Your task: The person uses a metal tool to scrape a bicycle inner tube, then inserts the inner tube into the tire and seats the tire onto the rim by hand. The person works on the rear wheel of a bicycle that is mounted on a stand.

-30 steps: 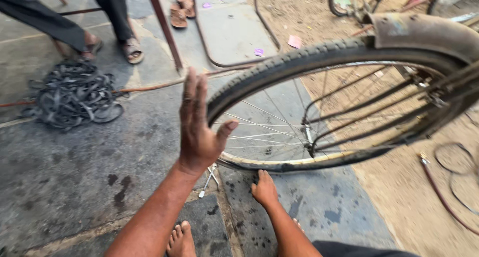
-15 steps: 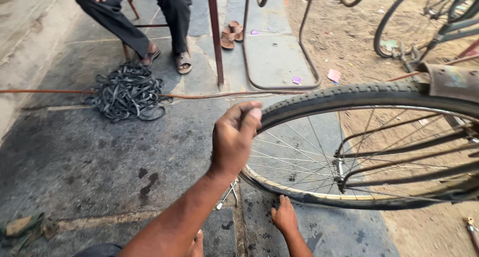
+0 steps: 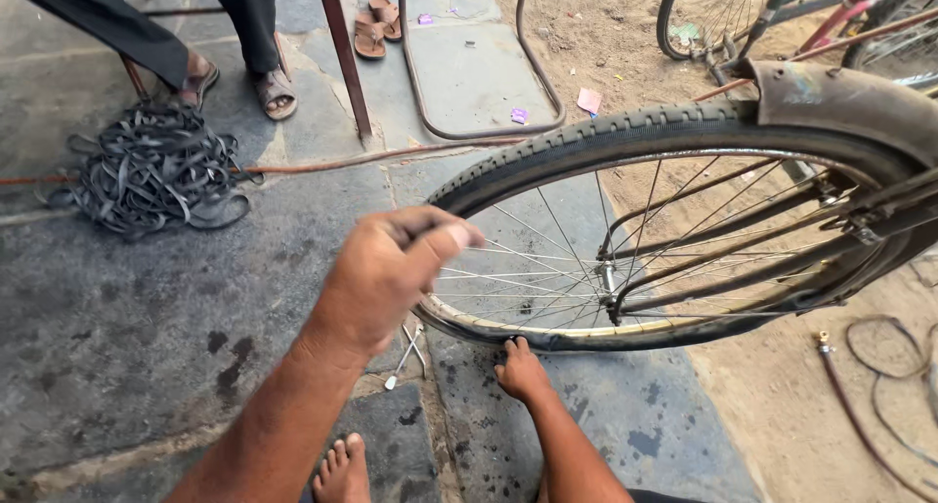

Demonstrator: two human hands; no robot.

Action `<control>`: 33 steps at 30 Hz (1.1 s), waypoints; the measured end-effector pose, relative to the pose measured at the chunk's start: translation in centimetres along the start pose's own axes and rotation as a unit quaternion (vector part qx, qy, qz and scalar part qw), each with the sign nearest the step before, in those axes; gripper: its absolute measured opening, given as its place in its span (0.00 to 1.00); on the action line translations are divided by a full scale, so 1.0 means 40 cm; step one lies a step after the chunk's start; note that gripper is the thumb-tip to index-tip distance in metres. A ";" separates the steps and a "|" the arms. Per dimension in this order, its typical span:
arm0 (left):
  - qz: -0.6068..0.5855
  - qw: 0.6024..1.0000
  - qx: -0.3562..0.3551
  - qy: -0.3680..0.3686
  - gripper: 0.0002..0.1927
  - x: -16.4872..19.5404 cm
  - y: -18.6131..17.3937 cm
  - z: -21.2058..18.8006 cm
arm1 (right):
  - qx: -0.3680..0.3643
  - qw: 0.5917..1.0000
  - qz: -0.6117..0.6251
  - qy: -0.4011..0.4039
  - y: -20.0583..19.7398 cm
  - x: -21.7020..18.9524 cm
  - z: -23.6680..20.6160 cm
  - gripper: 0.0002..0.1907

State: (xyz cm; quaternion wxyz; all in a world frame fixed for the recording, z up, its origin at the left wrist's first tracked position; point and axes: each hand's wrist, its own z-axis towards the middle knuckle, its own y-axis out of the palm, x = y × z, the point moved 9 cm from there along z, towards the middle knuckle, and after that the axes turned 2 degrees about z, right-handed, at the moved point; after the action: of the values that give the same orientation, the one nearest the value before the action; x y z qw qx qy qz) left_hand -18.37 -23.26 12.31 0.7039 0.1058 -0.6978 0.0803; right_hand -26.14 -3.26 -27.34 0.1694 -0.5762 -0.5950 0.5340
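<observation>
**Hands at the bicycle wheel**

On the grey stone floor (image 3: pixel 147 317), the bicycle wheel (image 3: pixel 674 239) stood upright to the right of centre, under its rusty mudguard (image 3: pixel 840 98). The right hand (image 3: pixel 521 371) pressed against the tyre's lowest part, fingers curled onto the rubber. The left hand (image 3: pixel 391 273) was raised before the wheel's left edge, fingers bent together loosely, holding nothing visible. A small metal tool (image 3: pixel 403 358) lay just below the rim. A heap of black rubber tubes (image 3: pixel 151 171) lay well apart to the left, near another person's sandalled feet (image 3: pixel 274 88).
</observation>
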 end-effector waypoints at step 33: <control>0.026 0.990 -0.110 0.082 0.12 0.099 0.082 -0.061 | 0.014 0.998 -0.056 0.013 0.003 0.021 0.021 0.32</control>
State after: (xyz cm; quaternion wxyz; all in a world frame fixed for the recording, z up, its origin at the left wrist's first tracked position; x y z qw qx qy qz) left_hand -16.82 -19.61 16.39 0.7638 0.0026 -0.6448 0.0291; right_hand -27.00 -2.93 -28.07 0.2152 -0.5463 -0.6167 0.5244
